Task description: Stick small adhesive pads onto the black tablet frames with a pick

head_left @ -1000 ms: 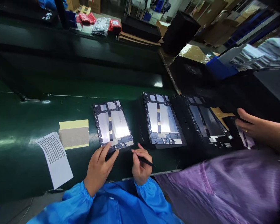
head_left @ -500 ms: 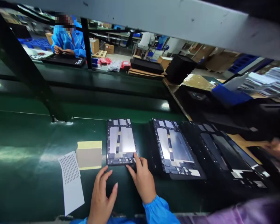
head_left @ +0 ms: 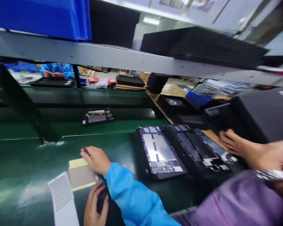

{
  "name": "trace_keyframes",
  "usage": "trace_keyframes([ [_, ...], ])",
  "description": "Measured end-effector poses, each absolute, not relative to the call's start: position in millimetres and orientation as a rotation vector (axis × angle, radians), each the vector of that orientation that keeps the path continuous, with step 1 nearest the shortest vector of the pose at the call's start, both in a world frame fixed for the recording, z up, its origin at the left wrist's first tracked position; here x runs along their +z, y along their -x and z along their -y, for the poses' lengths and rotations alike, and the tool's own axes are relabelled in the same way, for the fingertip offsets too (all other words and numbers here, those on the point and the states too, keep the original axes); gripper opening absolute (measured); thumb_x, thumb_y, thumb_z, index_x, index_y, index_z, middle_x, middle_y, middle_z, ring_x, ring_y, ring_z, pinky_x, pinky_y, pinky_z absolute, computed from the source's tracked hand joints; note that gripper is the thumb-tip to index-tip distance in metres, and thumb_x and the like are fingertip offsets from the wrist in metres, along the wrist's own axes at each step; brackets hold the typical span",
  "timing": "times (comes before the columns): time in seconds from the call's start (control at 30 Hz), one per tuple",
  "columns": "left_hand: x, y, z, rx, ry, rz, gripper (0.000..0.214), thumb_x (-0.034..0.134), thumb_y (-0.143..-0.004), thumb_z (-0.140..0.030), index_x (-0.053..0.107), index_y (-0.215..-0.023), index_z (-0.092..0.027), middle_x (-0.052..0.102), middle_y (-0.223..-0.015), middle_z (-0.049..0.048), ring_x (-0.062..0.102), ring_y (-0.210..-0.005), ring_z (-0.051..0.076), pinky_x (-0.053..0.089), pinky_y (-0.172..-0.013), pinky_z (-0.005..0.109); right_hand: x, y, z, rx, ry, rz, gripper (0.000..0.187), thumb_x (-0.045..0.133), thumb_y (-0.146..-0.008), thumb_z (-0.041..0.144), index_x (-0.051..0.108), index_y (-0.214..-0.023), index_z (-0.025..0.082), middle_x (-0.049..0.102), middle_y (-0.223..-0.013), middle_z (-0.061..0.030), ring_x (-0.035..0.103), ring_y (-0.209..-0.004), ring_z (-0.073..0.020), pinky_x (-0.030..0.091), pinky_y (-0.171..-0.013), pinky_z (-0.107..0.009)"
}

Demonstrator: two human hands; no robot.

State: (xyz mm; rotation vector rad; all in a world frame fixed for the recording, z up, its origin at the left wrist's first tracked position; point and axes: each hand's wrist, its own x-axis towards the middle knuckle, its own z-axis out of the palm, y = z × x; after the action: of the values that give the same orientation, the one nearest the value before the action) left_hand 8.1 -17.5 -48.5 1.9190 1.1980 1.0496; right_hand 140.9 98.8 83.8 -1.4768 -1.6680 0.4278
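Note:
My right hand (head_left: 96, 160) reaches across to the left in its blue sleeve. It is closed on a thin dark stylus (head_left: 86, 151) whose tip sticks out past the knuckles. The hand rests on the far edge of a tan pad with a yellow rim (head_left: 81, 176). My left hand (head_left: 93, 205) lies low near the bottom edge, right of a white perforated sheet (head_left: 61, 194). Its fingers curl round a dark shape I cannot make out. An opened tablet back (head_left: 159, 153) lies to the right on the green belt (head_left: 25, 157).
A second opened tablet (head_left: 198, 147) lies further right, with another person's hand (head_left: 238, 146) and purple sleeve (head_left: 226, 201) beside it. One more tablet back (head_left: 97, 116) sits on the farther belt. A grey shelf beam (head_left: 132, 59) spans overhead, with a dark post (head_left: 25, 110) at left.
My view has tilted up. My right hand left the tablet and crossed left to the tan pad. That tablet is gone from in front of me. My left hand drew back.

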Motion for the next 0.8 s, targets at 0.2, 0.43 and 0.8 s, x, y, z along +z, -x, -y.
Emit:
trace_keyframes([
  [0.2, -17.4, -65.7, 7.0, 0.905, -1.672, -1.058, 0.04, 0.057, -0.09, -0.053, 0.068, -0.115, -0.024, 0.07, -0.122, 0.0109, 0.07, -0.108, 0.028, 0.059, -0.091, 0.043, 103.5, -256.7, 76.5, -0.161, 2.003, 1.295, 0.03, 0.043, -0.101, 0.027, 0.068, -0.117, 0.021, 0.071, -0.112, -0.0106, 0.072, -0.1, -0.0223, 0.058, -0.084, -0.031],
  [0.43, 37.4, -211.7, 22.1, 0.687, -1.527, -0.915, 0.063, 0.043, -0.096, -0.051, 0.043, -0.148, -0.016, 0.042, -0.157, 0.0154, 0.036, -0.148, 0.028, 0.028, -0.123, 0.044, 84.4, -342.6, 121.4, -0.433, 2.772, 0.824, 0.027, 0.05, -0.099, 0.031, 0.074, -0.107, 0.021, 0.067, -0.105, -0.0124, 0.068, -0.059, -0.0178, 0.042, -0.046, -0.027],
  [0.8, 33.8, -216.9, 63.9, 0.682, -1.214, -0.855, 0.073, 0.04, -0.098, -0.056, 0.023, -0.158, -0.017, 0.021, -0.167, 0.0105, 0.017, -0.155, 0.024, 0.015, -0.126, 0.041, 70.4, -342.4, 139.1, -0.277, 2.43, 0.777, 0.027, 0.053, -0.095, 0.044, 0.074, -0.106, 0.031, 0.068, -0.108, -0.0146, 0.074, -0.077, -0.0273, 0.056, -0.056, -0.037],
])
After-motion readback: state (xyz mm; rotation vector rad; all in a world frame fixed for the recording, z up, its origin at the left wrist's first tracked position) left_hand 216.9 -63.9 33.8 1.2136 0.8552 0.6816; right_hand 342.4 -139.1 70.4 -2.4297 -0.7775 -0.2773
